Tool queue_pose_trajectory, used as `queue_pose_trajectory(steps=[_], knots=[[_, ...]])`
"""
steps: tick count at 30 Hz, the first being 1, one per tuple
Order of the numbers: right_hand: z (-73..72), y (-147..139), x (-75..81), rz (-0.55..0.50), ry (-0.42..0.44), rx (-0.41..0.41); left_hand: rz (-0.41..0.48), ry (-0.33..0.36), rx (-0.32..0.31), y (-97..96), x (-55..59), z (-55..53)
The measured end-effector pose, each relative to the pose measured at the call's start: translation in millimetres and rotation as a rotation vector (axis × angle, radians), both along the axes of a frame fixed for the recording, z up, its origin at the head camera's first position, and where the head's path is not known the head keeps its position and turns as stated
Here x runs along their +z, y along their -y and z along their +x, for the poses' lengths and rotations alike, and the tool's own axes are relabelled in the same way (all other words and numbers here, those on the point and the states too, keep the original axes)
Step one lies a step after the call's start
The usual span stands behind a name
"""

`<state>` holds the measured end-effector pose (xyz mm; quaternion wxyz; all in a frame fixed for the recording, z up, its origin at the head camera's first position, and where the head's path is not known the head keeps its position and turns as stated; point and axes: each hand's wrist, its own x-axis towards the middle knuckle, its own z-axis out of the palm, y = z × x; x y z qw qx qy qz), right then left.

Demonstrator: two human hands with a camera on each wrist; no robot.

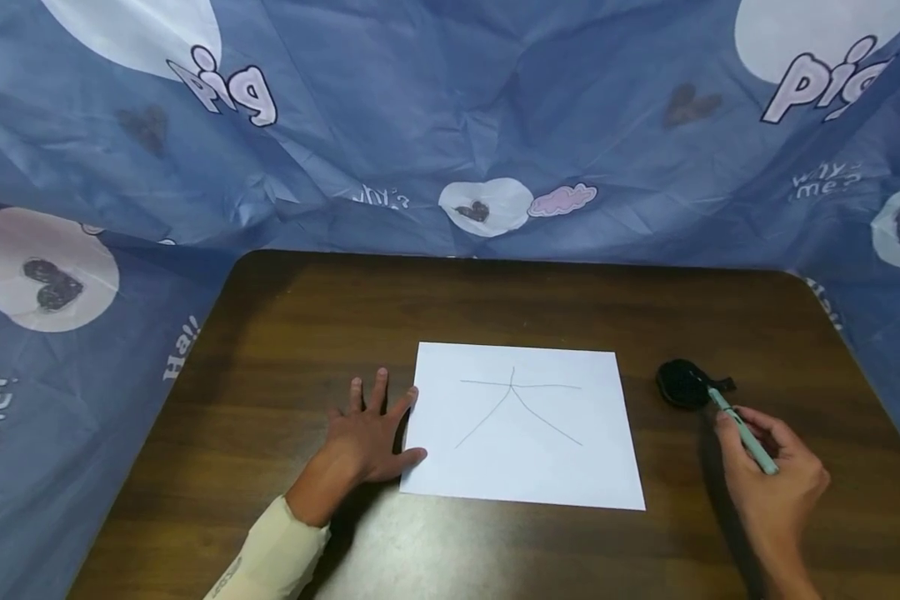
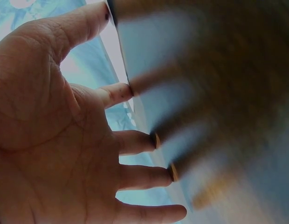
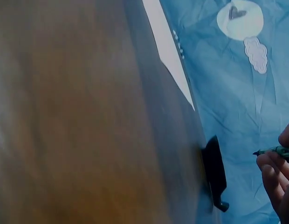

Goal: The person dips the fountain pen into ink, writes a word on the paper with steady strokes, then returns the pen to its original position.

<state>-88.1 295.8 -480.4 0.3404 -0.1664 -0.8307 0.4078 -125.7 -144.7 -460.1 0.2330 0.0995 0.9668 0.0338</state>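
Observation:
A white sheet of paper (image 1: 525, 483) lies on the table, with thin dark strokes drawn on it: a crossbar, a short upright and two slanting legs. My left hand (image 1: 367, 437) is spread at the sheet's left edge, thumb and index fingertips overlapping the paper. In the left wrist view its palm (image 2: 56, 130) faces the table, fingertips down at the surface. To the right of the sheet, my right hand (image 1: 780, 475) pinches a mint-green pen (image 1: 746, 433). Its dark tip shows in the right wrist view, where the pen (image 3: 275, 151) sits between thumb and fingers.
A round black object (image 1: 681, 385) with a short tab lies right of the paper, overlapped by the pen's tip end in the head view. The brown wooden table (image 1: 540, 304) has rounded far corners. Blue printed cloth (image 1: 420, 100) hangs behind and at both sides.

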Motion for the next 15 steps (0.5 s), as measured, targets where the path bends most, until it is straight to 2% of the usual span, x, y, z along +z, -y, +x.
queue_pose_trajectory(steps=[8,15], knots=[[-7.1,-10,-2.8,-0.020,0.101,-0.071,0.009,-0.001,0.002,2.2,1.7,2.0],[-10.9,-18,-5.1,0.031,0.087,-0.071,-0.010,-0.015,-0.009,-1.4,2.0,0.6]])
